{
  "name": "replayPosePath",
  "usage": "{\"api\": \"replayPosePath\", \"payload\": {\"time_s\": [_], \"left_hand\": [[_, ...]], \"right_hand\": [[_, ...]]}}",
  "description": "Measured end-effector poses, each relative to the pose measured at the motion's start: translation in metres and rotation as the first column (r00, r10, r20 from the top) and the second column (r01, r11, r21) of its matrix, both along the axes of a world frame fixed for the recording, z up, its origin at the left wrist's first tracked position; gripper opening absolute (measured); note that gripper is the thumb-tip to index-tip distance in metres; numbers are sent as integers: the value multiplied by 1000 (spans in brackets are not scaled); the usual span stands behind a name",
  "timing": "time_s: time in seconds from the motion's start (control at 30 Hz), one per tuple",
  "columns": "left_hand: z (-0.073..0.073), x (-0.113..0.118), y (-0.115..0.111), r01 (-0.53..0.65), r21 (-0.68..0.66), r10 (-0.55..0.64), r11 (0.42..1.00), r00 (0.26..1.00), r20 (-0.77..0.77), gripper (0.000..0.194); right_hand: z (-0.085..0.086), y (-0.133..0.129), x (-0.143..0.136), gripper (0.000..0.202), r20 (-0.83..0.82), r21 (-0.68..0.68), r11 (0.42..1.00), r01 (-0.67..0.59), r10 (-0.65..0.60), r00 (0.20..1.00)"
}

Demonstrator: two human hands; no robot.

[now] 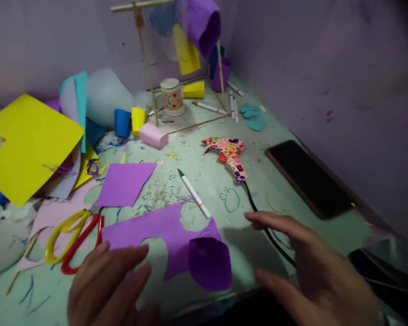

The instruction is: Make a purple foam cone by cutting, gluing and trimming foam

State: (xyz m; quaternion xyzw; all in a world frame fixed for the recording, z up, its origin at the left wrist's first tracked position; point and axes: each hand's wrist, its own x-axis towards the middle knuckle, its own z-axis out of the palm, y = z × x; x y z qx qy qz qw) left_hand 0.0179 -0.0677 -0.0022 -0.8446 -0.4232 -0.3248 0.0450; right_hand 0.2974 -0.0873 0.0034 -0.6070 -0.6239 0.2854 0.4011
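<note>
My left hand (110,285) hovers, slightly blurred, over the front left of the table with its fingers apart and nothing in them. Beneath and beyond it lies a purple paper sheet (149,228) with rounded cut-outs. Scissors (79,235) with yellow and red handles rest just left of that hand. Between my hands, a darker purple curved paper piece (210,263) sits near the table's front edge. My right hand (316,267) is open, thumb and fingers spread, above the black cord of a flower-patterned glue gun (229,153). A white marker (194,194) with a green tip lies past the purple sheet.
A stick frame (145,59) with hanging paper cones stands at the back, a paper cup (172,97) within it. A phone (309,176) lies along the right wall. Yellow paper (30,149), a pale balloon (107,97) and scraps crowd the left. Small paper cups (153,135) stand mid-table.
</note>
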Motion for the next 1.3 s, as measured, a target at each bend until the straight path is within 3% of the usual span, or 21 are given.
{"api": "replayPosePath", "payload": {"time_s": [0.1,0.13,0.23,0.33,0.47,0.67,0.87,1.1,1.3], "left_hand": [[-4,15,0,-79,-190,70,979,996,-56,41],[-8,21,-2,-87,-214,83,973,996,-28,36],[-22,33,-8,-52,-218,67,975,996,63,25],[-35,37,-13,-10,-244,28,970,997,71,26],[-41,35,-15,4,-352,10,936,999,39,35],[-36,32,-15,-25,-473,-20,881,996,-90,37],[-35,34,-14,-16,-492,-35,870,995,-94,44],[-34,35,-14,-18,-508,-32,861,995,-90,49],[-34,36,-14,-19,-520,-33,854,995,-91,51]], "right_hand": [[21,14,1,53,124,133,960,-248,232,965],[27,22,0,55,207,142,916,-376,344,916],[38,47,-7,63,429,60,719,-692,607,669],[39,65,-17,69,469,-40,591,-806,723,507],[30,73,-23,69,477,-126,525,-842,776,412],[23,68,-21,52,555,-181,541,-821,746,369],[23,54,-23,44,592,-187,606,-773,697,404],[23,51,-20,51,602,-272,568,-777,730,323],[26,58,-25,38,648,-226,550,-804,701,297]]}}
